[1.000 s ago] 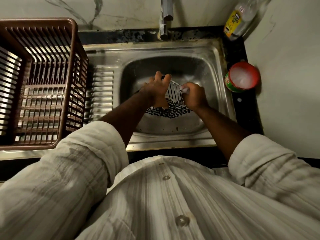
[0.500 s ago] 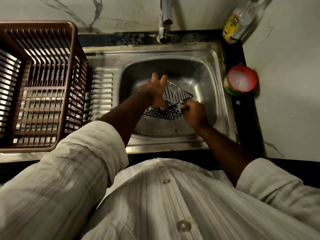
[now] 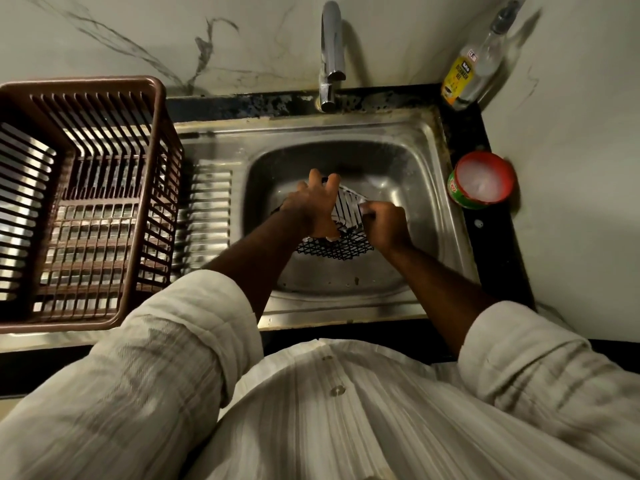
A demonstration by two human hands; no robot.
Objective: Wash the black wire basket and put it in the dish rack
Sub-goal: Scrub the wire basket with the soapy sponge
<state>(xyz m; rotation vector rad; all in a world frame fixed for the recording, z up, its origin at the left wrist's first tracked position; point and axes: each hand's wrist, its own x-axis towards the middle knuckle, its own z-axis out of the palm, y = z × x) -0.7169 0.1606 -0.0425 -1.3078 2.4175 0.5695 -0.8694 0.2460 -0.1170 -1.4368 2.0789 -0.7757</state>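
Note:
The black wire basket (image 3: 341,249) is tilted over the steel sink (image 3: 429,188). My left hand (image 3: 317,206) grips its upper left side, fingers over the rim and thumb below. My right hand (image 3: 384,225) is curled round a small pale scrubber pressed against the basket's right side. The scrubber is mostly hidden in the fist. The brown plastic dish rack (image 3: 86,199) stands on the drainboard at the left, with nothing in it.
The tap (image 3: 332,57) rises behind the sink; I see no water running. A dish soap bottle (image 3: 467,69) stands in the back right corner. A red and green tub of soap (image 3: 481,180) sits on the black counter at the right.
My right hand has moved up from the basket's lower front edge to its right side. The left hand has kept its hold, and the basket has tilted a little.

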